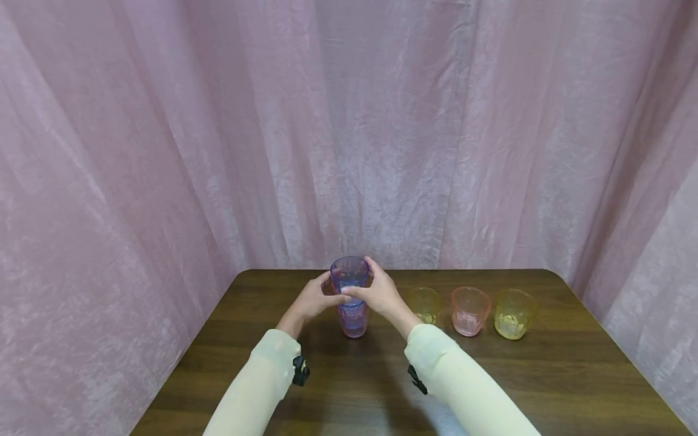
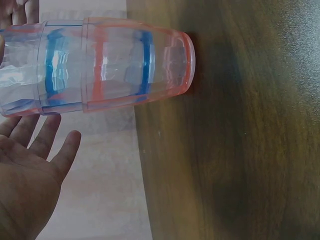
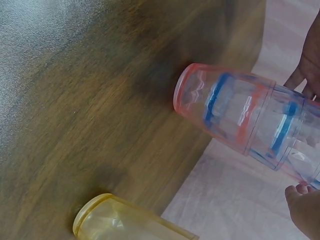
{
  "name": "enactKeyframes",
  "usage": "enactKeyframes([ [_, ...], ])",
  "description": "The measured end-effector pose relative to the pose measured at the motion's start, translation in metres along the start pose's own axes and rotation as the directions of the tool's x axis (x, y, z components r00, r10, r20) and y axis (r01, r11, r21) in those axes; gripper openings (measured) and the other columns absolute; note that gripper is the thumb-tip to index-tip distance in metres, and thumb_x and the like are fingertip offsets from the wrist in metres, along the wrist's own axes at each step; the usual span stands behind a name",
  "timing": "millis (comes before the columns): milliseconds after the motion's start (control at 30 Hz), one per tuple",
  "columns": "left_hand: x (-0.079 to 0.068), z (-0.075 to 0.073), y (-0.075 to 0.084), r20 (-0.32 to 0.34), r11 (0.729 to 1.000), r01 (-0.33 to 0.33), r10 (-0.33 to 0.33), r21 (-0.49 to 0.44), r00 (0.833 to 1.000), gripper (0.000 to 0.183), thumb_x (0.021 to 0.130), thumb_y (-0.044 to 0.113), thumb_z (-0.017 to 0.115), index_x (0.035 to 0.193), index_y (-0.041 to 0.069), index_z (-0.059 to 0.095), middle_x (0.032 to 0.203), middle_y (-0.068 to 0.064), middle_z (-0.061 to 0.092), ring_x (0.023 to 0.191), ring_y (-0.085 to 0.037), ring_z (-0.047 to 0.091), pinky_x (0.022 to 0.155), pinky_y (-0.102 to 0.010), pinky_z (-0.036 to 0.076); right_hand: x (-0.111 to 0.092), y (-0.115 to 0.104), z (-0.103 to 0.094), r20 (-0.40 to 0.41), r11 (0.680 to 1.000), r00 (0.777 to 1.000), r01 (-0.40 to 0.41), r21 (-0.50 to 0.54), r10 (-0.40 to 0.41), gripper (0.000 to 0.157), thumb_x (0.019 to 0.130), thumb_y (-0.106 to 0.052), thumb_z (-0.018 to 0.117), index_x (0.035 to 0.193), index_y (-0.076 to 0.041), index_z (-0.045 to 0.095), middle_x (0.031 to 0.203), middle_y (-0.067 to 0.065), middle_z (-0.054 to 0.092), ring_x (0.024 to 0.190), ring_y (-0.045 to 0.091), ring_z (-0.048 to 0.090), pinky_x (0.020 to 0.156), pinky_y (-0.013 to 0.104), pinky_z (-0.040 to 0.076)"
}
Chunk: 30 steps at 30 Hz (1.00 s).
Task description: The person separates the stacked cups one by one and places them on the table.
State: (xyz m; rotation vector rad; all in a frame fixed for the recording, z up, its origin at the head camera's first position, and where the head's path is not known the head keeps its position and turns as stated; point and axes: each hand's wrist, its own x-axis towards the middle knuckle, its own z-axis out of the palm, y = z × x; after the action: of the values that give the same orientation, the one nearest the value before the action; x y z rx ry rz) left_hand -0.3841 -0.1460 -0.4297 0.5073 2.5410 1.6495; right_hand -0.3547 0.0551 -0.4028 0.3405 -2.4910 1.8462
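A stack of nested clear cups with blue and pink tints stands upright between the two hands. On top is a blue cup (image 1: 349, 270), with a pink cup (image 1: 354, 327) at the bottom, its base against the tabletop in the wrist views. My left hand (image 1: 312, 301) grips the upper part of the stack from the left, thumb at the front. From the right, my right hand (image 1: 382, 295) holds the same part, its thumb crossing the front of the blue cup. Coloured bands of the nested cups (image 2: 100, 65) show through the walls in the left wrist view.
Right of the stack on the wooden table (image 1: 338, 393) stand a yellow cup (image 1: 425, 300), partly behind the right forearm, a pink cup (image 1: 470, 312) and another yellow cup (image 1: 514, 315). A pink curtain (image 1: 349, 133) hangs behind the table's far edge.
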Motion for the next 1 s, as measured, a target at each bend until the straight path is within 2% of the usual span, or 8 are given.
enactKeyframes([
  [367,0.001,0.005,-0.006,0.012,0.998,-0.016,0.017,-0.062,1.0,0.073,0.082,0.021,0.084,0.145,0.014,0.049,0.14,-0.009,0.056,0.131,-0.033,0.051,0.105,-0.051,0.043,0.004,0.001,0.004,-0.035,1.0,0.999,0.006,-0.03,-0.007,0.097,0.08,-0.033,0.085,0.155,-0.007,0.029,0.147,0.018,0.047,0.128,0.037,0.051,0.104,0.052,0.044],
  [567,0.001,0.008,-0.01,0.018,0.993,-0.035,0.037,-0.112,0.999,0.077,0.082,0.017,0.084,0.148,0.011,0.044,0.144,-0.012,0.053,0.133,-0.035,0.048,0.107,-0.053,0.041,0.005,0.003,0.004,-0.04,1.0,0.999,0.008,-0.023,-0.009,0.095,0.08,-0.032,0.085,0.154,-0.007,0.031,0.145,0.016,0.05,0.129,0.036,0.051,0.104,0.051,0.043],
  [833,0.001,0.008,-0.011,0.025,0.992,-0.048,0.051,-0.113,0.998,0.079,0.082,0.013,0.083,0.149,0.009,0.041,0.144,-0.015,0.052,0.133,-0.038,0.047,0.108,-0.056,0.038,0.004,0.003,0.005,-0.045,0.999,0.999,0.009,-0.039,-0.011,0.097,0.08,-0.032,0.085,0.155,-0.007,0.029,0.146,0.019,0.048,0.13,0.037,0.05,0.105,0.051,0.042],
  [1000,0.0,0.007,-0.012,0.02,0.995,-0.041,0.043,-0.087,0.999,0.078,0.082,0.014,0.083,0.149,0.011,0.043,0.143,-0.013,0.053,0.133,-0.037,0.047,0.107,-0.055,0.04,0.004,0.004,0.006,-0.057,0.999,0.998,0.009,-0.045,-0.011,0.094,0.08,-0.033,0.085,0.154,-0.008,0.032,0.144,0.017,0.05,0.13,0.035,0.05,0.106,0.05,0.042],
])
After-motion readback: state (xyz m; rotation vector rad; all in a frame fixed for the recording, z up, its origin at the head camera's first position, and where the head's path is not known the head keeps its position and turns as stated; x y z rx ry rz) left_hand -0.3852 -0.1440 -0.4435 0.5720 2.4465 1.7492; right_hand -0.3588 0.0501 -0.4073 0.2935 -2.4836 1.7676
